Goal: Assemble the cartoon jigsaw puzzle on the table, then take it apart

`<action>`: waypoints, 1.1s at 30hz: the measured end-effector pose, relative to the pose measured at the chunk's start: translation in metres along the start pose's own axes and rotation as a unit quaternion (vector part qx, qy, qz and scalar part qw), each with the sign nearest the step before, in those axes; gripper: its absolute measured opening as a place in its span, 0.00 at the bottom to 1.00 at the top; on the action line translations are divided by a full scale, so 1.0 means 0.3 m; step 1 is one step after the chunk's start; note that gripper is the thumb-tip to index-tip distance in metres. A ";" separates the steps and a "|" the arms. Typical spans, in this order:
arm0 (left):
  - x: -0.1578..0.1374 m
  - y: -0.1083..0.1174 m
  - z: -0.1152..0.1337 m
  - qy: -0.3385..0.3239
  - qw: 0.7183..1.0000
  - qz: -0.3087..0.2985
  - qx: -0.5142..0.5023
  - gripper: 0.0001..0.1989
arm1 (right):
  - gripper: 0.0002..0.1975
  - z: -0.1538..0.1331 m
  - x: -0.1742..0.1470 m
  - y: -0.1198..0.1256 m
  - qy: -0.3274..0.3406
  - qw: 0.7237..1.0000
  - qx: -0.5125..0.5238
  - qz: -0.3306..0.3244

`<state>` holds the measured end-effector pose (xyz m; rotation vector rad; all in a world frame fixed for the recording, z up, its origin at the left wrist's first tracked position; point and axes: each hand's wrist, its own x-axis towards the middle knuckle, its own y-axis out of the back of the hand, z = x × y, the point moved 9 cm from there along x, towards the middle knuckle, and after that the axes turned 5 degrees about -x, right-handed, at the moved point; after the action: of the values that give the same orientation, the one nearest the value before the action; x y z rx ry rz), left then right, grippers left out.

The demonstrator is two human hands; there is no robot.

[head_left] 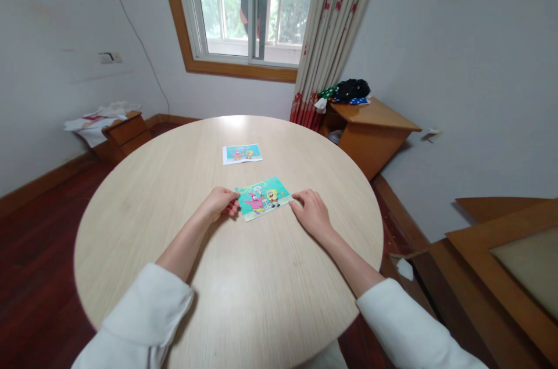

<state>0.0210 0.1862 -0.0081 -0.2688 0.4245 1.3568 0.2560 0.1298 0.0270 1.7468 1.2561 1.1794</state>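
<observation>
A turquoise cartoon picture card (264, 199) with pink and yellow characters lies at a slant in the middle of the round table (244, 293). At its left edge, my left hand (221, 203) is closed, thumb and forefinger pinching the side of the card. The fingers of my right hand (311, 211) are bent, with thumb and forefinger at the card's right edge. Beyond the card is a smaller printed sheet (242, 154) with a similar cartoon scene and a white margin, apart from both hands.
A wooden cabinet (370, 119) with a pile of dark cloth (352, 90) stands behind the table at the right. Papers lie on a low wooden stand (126, 133) at the left. A window and curtain (335, 20) are at the back, and wooden furniture (492, 264) is at the right.
</observation>
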 end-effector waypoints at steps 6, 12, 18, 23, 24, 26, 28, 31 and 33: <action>-0.004 -0.022 -0.005 0.005 1.000 -0.021 -0.013 0.19 | 0.08 0.004 0.003 -0.002 -0.007 1.000 0.004 -0.007; -0.001 -0.039 -0.007 -0.004 0.998 -0.057 -0.034 0.19 | 0.07 0.005 0.005 -0.001 0.001 1.000 0.014 0.005; -0.013 -0.057 -0.001 0.003 0.995 -0.069 -0.073 0.20 | 0.07 0.007 0.004 -0.005 0.000 1.000 0.021 -0.001; -0.027 -0.069 0.019 -0.021 0.996 -0.052 -0.073 0.17 | 0.08 0.009 0.005 -0.008 -0.008 1.000 0.021 -0.011; -0.030 -0.070 0.021 -0.024 0.997 -0.047 -0.060 0.16 | 0.08 0.008 0.005 -0.008 -0.009 1.000 0.021 -0.013; -0.033 -0.069 0.024 -0.031 0.999 -0.031 -0.024 0.14 | 0.08 0.008 0.005 -0.008 -0.010 1.000 0.021 -0.013; -0.038 -0.063 0.033 -0.045 0.999 -0.009 0.019 0.12 | 0.08 0.007 0.004 -0.008 -0.009 1.000 0.023 -0.012; -0.045 -0.057 0.055 -0.078 0.995 0.014 0.065 0.10 | 0.08 0.008 0.004 -0.008 -0.008 1.000 0.025 -0.010; -0.044 -0.059 0.058 -0.087 0.994 0.014 0.058 0.10 | 0.08 0.008 0.004 -0.007 -0.006 1.000 0.026 -0.007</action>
<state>0.0386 0.1784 0.0125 -0.0477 0.3601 1.3662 0.2576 0.1316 0.0246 1.7770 1.3016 1.1353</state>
